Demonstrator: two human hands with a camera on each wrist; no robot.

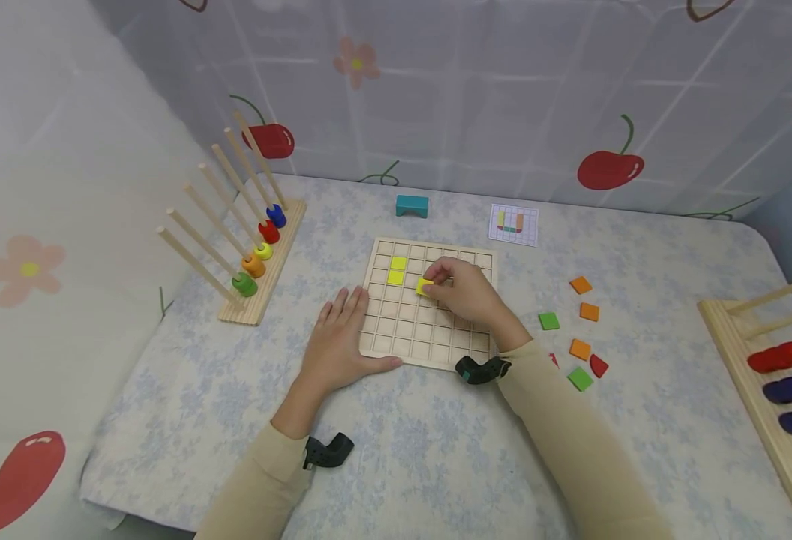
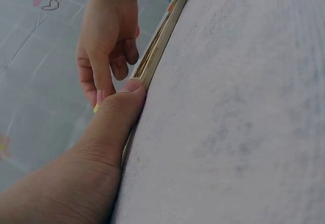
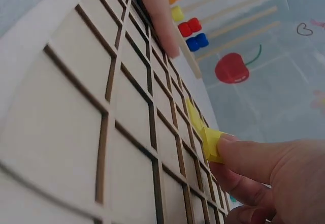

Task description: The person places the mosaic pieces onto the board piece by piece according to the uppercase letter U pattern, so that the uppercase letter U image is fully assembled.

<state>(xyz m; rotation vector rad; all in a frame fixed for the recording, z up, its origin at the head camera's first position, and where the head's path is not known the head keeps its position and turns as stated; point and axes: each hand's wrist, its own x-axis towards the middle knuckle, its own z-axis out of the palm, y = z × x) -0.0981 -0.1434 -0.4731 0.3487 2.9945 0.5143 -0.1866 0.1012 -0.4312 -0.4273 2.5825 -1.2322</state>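
A wooden grid board [image 1: 403,330] lies on the table, with two yellow square tiles [image 1: 397,270] set in neighbouring cells of its upper left part. Between thumb and fingers my right hand [image 1: 462,289] pinches another yellow square tile [image 3: 210,145], held just above the board. In the right wrist view that tile is tilted. My left hand [image 1: 339,345] lies with straight fingers along the board's left edge, its thumb [image 2: 122,112] against the near edge.
Right of the board lie orange tiles [image 1: 589,311], green tiles [image 1: 549,321] and red quarter-round pieces [image 1: 598,366]. Behind it are a teal block [image 1: 412,205] and a pattern card [image 1: 514,225]. Peg racks with coloured beads stand left [image 1: 276,285] and right [image 1: 740,375].
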